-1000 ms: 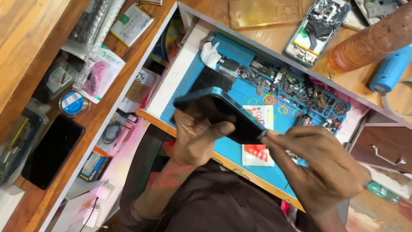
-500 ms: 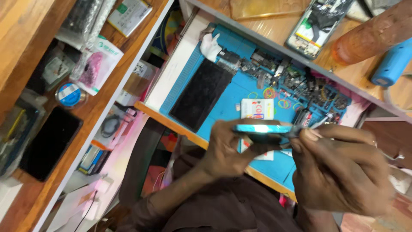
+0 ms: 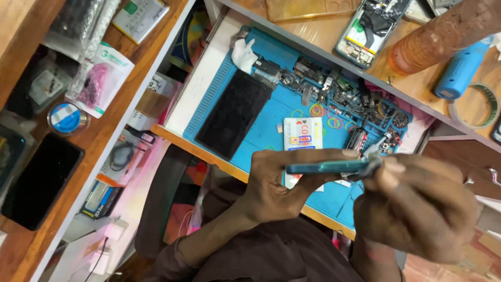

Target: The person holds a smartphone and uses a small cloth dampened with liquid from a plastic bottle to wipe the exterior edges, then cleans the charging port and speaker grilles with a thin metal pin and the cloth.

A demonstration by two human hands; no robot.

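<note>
My left hand (image 3: 274, 183), low in the middle of the frame, is closed round a slim teal-blue phone body (image 3: 326, 166) seen edge-on, thumb below and fingers curled over the top. My right hand (image 3: 417, 209), lower right, pinches its right end with fingers drawn together; whether it also holds a small tool I cannot tell. The phone body hangs level above the near edge of the blue rubber work mat (image 3: 271, 125). On that mat lie a black rectangular glass screen panel (image 3: 235, 112), left of centre, and a white printed card (image 3: 302, 133) just beside it. A blue cylindrical tool (image 3: 462, 68) rests at upper right.
</note>
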